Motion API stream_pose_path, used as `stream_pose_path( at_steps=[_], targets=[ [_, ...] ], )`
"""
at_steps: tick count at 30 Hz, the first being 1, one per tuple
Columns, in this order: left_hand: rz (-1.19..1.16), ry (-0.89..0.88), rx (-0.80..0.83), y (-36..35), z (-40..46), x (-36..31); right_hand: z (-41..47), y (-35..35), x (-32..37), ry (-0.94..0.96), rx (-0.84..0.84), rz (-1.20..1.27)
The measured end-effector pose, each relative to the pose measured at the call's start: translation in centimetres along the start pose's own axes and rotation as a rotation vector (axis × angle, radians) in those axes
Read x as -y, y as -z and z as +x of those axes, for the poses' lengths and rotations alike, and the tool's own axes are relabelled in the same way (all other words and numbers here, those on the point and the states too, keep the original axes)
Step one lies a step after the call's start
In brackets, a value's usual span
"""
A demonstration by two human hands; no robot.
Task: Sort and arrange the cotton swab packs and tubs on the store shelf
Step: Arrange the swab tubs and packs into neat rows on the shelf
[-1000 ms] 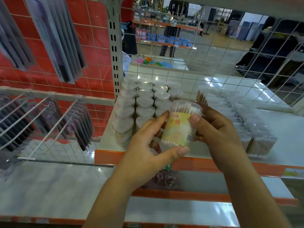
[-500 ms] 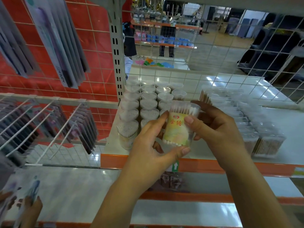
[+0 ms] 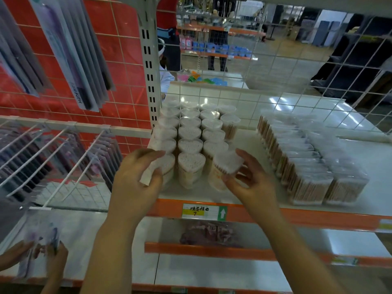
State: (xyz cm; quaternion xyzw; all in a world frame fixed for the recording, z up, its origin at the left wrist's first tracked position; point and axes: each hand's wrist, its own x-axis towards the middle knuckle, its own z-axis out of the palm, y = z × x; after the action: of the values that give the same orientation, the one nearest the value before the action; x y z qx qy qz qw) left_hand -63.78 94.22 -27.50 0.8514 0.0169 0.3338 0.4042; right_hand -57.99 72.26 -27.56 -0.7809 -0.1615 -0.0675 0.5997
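Note:
Heart-shaped clear tubs of cotton swabs stand in rows at the left of the white shelf. My right hand grips one tub that stands at the front of the third row, thumb in front and fingers behind. It carries a yellow label and looks slightly blurred. My left hand curls round the front tub of the leftmost row, thumb on its front face. Flat packs of wooden-stick swabs lie in two long rows at the right.
A wire grid backs the shelf. A slotted upright post rises just left of the tubs. Hooks with hanging packs jut out at the left. Another person's hands hold packs at the bottom left. A price label sits on the orange edge.
The labelled tub, held up by both hands before, now stands at the front of the third row in my right hand. My left hand has let go and moved to the front-left tub.

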Motion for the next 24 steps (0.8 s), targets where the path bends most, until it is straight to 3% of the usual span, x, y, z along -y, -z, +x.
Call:
stream_pose_path(
  at_steps=[7, 24],
  targets=[
    [0.211, -0.12, -0.022, -1.1, -0.4, 1.5, -0.4, -1.9, -3.3, 0.002, -0.006, -0.079],
    [0.322, -0.162, -0.06, -1.6, -0.7, 2.5, 1.1, -1.9, -2.9, -0.093, 0.073, -0.143]
  ],
)
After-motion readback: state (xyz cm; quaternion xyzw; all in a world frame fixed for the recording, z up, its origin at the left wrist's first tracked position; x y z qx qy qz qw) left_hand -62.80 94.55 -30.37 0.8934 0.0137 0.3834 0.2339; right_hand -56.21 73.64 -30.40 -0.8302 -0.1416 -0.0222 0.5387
